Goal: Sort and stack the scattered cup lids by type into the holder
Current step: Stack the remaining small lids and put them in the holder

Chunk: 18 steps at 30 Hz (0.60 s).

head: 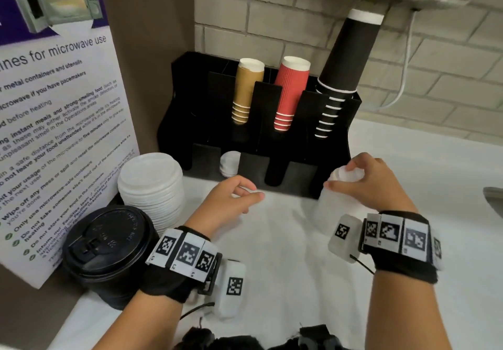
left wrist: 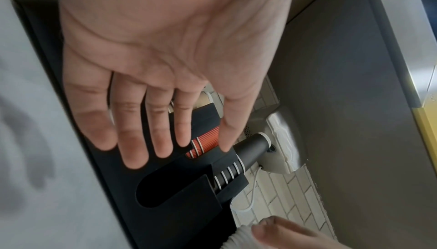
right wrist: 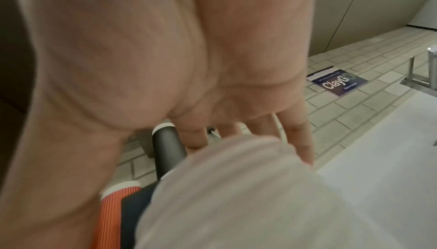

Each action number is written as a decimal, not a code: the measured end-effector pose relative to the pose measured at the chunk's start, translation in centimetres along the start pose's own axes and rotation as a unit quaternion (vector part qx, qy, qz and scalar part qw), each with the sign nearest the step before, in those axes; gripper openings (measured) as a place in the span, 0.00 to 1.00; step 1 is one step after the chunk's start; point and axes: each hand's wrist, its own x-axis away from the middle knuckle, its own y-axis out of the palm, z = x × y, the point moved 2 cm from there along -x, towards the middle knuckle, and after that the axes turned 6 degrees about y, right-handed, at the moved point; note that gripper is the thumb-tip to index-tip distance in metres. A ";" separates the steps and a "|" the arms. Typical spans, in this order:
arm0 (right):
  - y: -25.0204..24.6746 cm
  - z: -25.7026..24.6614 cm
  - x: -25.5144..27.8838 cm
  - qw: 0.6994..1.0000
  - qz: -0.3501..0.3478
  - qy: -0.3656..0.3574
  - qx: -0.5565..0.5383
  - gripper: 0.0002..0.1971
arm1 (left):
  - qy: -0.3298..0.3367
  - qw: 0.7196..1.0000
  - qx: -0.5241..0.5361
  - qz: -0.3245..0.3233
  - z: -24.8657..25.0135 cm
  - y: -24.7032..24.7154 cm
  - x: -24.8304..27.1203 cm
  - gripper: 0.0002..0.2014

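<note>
A tall stack of white plastic lids (head: pixel 333 200) is gripped from above by the right hand (head: pixel 367 183), presumably for lowering into the black holder (head: pixel 285 175) at twelve o'clock; the left hand (head: pixel 228 200) hovers with fingers spread, holding nothing.

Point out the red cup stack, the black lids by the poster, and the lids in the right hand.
red cup stack (head: pixel 290 88), head view, ribbed side
black lids (head: pixel 106 238), head view, top lid
white lids (head: pixel 325 211), head view, stack side below the right hand (head: pixel 364 183)
</note>
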 end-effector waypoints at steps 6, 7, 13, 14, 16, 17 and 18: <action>1.0 0.8 -0.5 1.000 0.024 -0.014 -0.012 0.25 | 0.007 1.000 -0.008 -0.003 0.1 0.0 -0.2 0.09; 0.9 0.8 -0.4 0.999 0.026 -0.014 -0.014 0.25 | 0.008 1.000 -0.009 -0.004 0.1 0.1 -0.2 0.09; -0.5 -0.3 0.4 0.995 0.079 -0.051 -0.041 0.25 | 0.042 0.999 -0.018 0.002 0.9 0.1 0.1 0.14; -0.7 -1.1 0.7 0.991 0.081 -0.077 -0.073 0.26 | 0.062 0.998 -0.016 -0.001 1.2 0.2 0.3 0.19; -0.5 -3.3 1.7 0.978 0.044 -0.135 -0.153 0.27 | 0.106 0.994 0.011 -0.018 2.1 0.5 0.6 0.32; 0.0 -4.6 2.3 0.969 0.005 -0.161 -0.186 0.28 | 0.125 0.991 0.035 -0.028 2.5 0.8 0.8 0.38; 0.7 -5.8 2.9 0.960 -0.037 -0.182 -0.207 0.28 | 0.142 0.987 0.061 -0.037 2.8 1.0 0.9 0.43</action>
